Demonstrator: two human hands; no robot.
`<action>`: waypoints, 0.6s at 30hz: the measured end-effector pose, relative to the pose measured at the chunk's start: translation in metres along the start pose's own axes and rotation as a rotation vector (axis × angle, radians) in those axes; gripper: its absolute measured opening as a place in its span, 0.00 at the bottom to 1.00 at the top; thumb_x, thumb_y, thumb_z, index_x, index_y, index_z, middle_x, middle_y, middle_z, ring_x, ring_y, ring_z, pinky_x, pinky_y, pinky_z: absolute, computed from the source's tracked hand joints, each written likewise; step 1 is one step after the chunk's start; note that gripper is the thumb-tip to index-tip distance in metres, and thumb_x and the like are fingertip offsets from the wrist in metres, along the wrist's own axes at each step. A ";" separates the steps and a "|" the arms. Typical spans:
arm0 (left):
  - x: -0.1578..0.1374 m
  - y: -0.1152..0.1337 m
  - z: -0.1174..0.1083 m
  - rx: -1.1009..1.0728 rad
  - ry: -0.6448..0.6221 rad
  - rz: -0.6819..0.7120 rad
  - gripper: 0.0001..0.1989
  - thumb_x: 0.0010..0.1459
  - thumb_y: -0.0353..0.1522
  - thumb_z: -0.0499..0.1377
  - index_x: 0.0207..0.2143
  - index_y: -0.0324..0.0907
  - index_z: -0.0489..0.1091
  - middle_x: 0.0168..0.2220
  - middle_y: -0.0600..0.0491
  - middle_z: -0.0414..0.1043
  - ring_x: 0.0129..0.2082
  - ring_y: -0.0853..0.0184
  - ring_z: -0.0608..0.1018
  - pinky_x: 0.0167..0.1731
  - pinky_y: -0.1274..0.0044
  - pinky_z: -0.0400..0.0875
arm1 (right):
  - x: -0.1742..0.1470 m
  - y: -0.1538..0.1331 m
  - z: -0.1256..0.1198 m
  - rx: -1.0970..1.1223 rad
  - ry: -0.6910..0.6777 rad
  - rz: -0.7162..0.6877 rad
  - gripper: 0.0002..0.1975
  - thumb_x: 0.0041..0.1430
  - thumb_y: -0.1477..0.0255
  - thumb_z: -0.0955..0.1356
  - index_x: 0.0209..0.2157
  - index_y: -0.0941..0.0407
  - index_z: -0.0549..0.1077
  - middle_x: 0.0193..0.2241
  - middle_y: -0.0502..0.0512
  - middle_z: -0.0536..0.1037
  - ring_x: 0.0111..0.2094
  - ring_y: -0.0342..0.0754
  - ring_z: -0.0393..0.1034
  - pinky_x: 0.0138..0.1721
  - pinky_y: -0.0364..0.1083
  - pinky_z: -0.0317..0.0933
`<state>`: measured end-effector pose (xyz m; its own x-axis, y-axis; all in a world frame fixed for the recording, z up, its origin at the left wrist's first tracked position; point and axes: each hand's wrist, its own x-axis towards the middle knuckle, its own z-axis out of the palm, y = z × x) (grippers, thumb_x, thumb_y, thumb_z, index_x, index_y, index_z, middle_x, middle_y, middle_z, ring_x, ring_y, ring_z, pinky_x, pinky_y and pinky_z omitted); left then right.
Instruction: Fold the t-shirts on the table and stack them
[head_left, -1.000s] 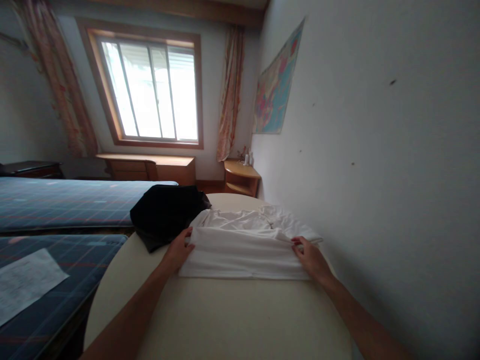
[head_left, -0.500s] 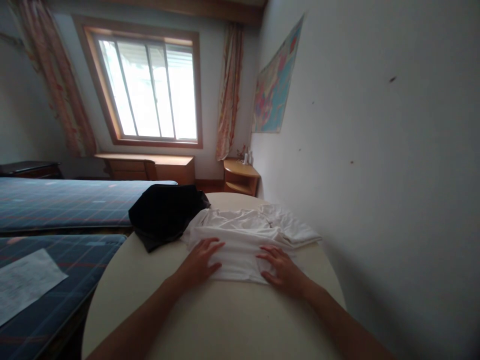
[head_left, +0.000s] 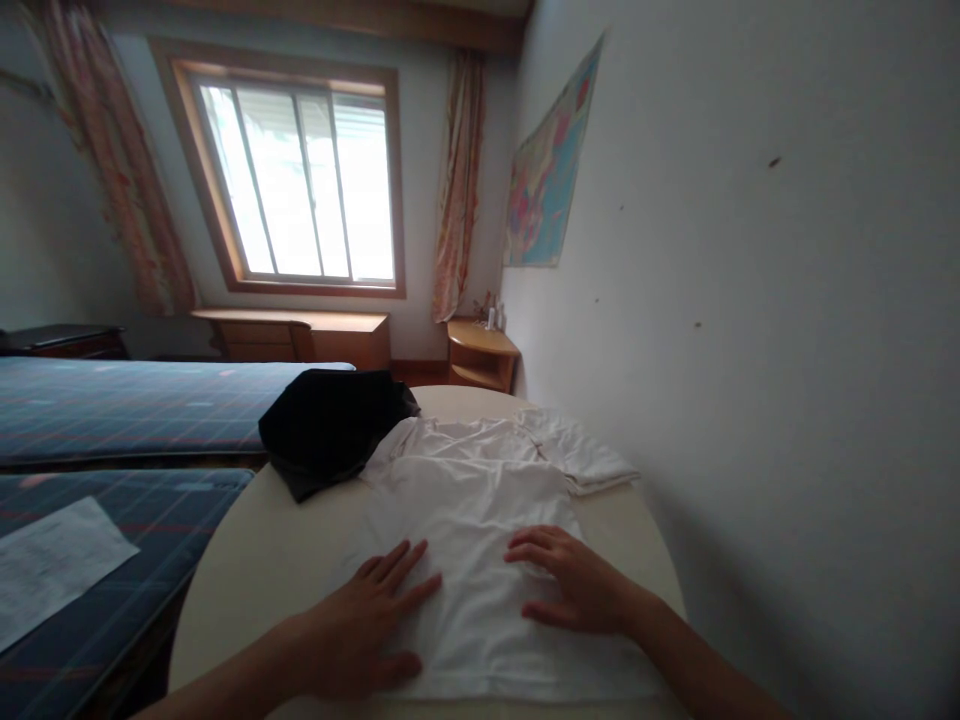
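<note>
A white T-shirt [head_left: 472, 510] lies spread on a round cream table [head_left: 225, 590], its hem toward me and its collar at the far side. Light wrinkles cross its upper part. My left hand [head_left: 375, 610] rests on the shirt's left side with fingers spread. On the right side, my right hand [head_left: 574, 580] lies over the fabric, fingers apart and slightly bent. Neither hand grips the cloth. Beyond the shirt on the left is a bundled black cloth item [head_left: 334, 425], close to the shirt's left sleeve.
Two plaid mattresses [head_left: 150, 410] stand left of the table, one with a sheet of paper [head_left: 64, 565] on it. A white wall [head_left: 787, 420] with a map [head_left: 555, 165] runs close on the right. A corner shelf [head_left: 484, 345] and desk [head_left: 349, 322] stand by the window.
The shirt's lower part, folded up before, now extends toward me across the table. Both hands have moved nearer to me, the left one more so. The black item stays put.
</note>
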<state>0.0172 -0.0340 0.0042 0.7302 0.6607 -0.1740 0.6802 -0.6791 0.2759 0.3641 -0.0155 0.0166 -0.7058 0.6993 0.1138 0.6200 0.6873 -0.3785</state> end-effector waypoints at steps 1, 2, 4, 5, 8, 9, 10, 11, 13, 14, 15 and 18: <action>0.000 0.001 -0.002 0.013 0.048 -0.017 0.35 0.62 0.45 0.56 0.68 0.55 0.48 0.71 0.47 0.39 0.68 0.46 0.52 0.62 0.53 0.56 | 0.002 0.002 0.002 -0.011 0.037 0.022 0.24 0.60 0.56 0.66 0.55 0.52 0.71 0.55 0.60 0.72 0.58 0.54 0.65 0.60 0.54 0.57; 0.002 0.000 -0.005 0.030 0.113 -0.025 0.32 0.62 0.43 0.56 0.67 0.55 0.53 0.70 0.48 0.45 0.67 0.48 0.57 0.61 0.55 0.58 | 0.003 0.005 0.005 -0.028 0.066 0.044 0.22 0.64 0.58 0.64 0.56 0.51 0.71 0.56 0.60 0.72 0.58 0.53 0.64 0.60 0.54 0.57; 0.015 -0.009 -0.010 0.066 0.252 -0.003 0.25 0.64 0.40 0.54 0.64 0.52 0.59 0.67 0.48 0.55 0.64 0.52 0.62 0.61 0.58 0.61 | 0.006 0.013 0.008 -0.067 0.089 0.079 0.22 0.67 0.58 0.61 0.58 0.50 0.69 0.59 0.58 0.69 0.62 0.53 0.60 0.63 0.56 0.53; 0.024 -0.016 -0.012 0.079 0.309 0.027 0.24 0.65 0.38 0.53 0.63 0.50 0.61 0.66 0.48 0.58 0.64 0.54 0.63 0.61 0.59 0.61 | 0.008 0.016 0.009 -0.081 0.087 0.096 0.23 0.67 0.58 0.60 0.59 0.50 0.68 0.61 0.58 0.67 0.63 0.54 0.57 0.64 0.57 0.50; 0.051 -0.035 -0.015 0.080 0.389 0.120 0.23 0.66 0.36 0.52 0.62 0.47 0.61 0.66 0.47 0.58 0.65 0.56 0.60 0.62 0.61 0.60 | 0.016 0.024 0.011 -0.107 0.075 0.159 0.25 0.68 0.55 0.58 0.61 0.50 0.66 0.64 0.56 0.63 0.66 0.54 0.51 0.66 0.59 0.44; 0.059 -0.039 -0.015 0.073 0.394 0.132 0.23 0.65 0.36 0.52 0.62 0.47 0.61 0.66 0.47 0.57 0.66 0.56 0.59 0.62 0.61 0.59 | 0.019 0.026 0.012 -0.112 0.078 0.188 0.26 0.68 0.55 0.57 0.61 0.50 0.66 0.65 0.56 0.61 0.67 0.54 0.50 0.67 0.59 0.43; 0.065 -0.043 -0.014 0.064 0.391 0.132 0.24 0.65 0.36 0.53 0.63 0.46 0.60 0.67 0.47 0.55 0.67 0.56 0.58 0.63 0.61 0.58 | 0.022 0.027 0.013 -0.117 0.084 0.220 0.27 0.68 0.54 0.57 0.62 0.50 0.64 0.66 0.56 0.60 0.67 0.54 0.49 0.67 0.59 0.42; 0.069 -0.044 -0.012 0.055 0.381 0.127 0.26 0.64 0.37 0.54 0.64 0.46 0.59 0.68 0.47 0.53 0.67 0.56 0.56 0.63 0.61 0.57 | 0.025 0.028 0.014 -0.121 0.090 0.250 0.28 0.69 0.53 0.56 0.64 0.50 0.62 0.66 0.56 0.58 0.68 0.54 0.47 0.67 0.59 0.41; 0.072 -0.046 -0.005 0.040 0.350 0.119 0.28 0.64 0.40 0.54 0.65 0.46 0.56 0.69 0.46 0.49 0.68 0.54 0.53 0.64 0.59 0.54 | 0.028 0.029 0.018 -0.122 0.088 0.290 0.30 0.68 0.52 0.55 0.65 0.50 0.59 0.68 0.56 0.55 0.69 0.54 0.44 0.67 0.59 0.39; 0.070 -0.045 -0.002 0.036 0.331 0.119 0.29 0.65 0.41 0.53 0.66 0.47 0.55 0.70 0.46 0.46 0.69 0.53 0.52 0.64 0.58 0.52 | 0.029 0.029 0.021 -0.119 0.079 0.299 0.31 0.68 0.51 0.54 0.66 0.50 0.57 0.68 0.56 0.53 0.69 0.54 0.42 0.67 0.59 0.38; 0.068 -0.045 0.002 0.033 0.311 0.119 0.30 0.65 0.43 0.52 0.67 0.48 0.53 0.70 0.46 0.44 0.69 0.52 0.50 0.65 0.56 0.50 | 0.028 0.028 0.023 -0.115 0.064 0.301 0.31 0.68 0.51 0.54 0.67 0.50 0.56 0.68 0.55 0.52 0.69 0.54 0.41 0.67 0.59 0.37; 0.051 -0.042 0.011 0.038 0.265 0.111 0.32 0.66 0.48 0.50 0.69 0.53 0.48 0.71 0.49 0.38 0.70 0.49 0.45 0.65 0.51 0.43 | 0.018 0.023 0.029 -0.112 0.005 0.293 0.34 0.66 0.49 0.56 0.68 0.48 0.53 0.69 0.55 0.49 0.70 0.55 0.38 0.68 0.60 0.34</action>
<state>0.0270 0.0248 -0.0263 0.7615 0.6388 0.1094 0.6027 -0.7601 0.2429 0.3558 0.0072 -0.0170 -0.4899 0.8716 0.0195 0.8307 0.4735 -0.2927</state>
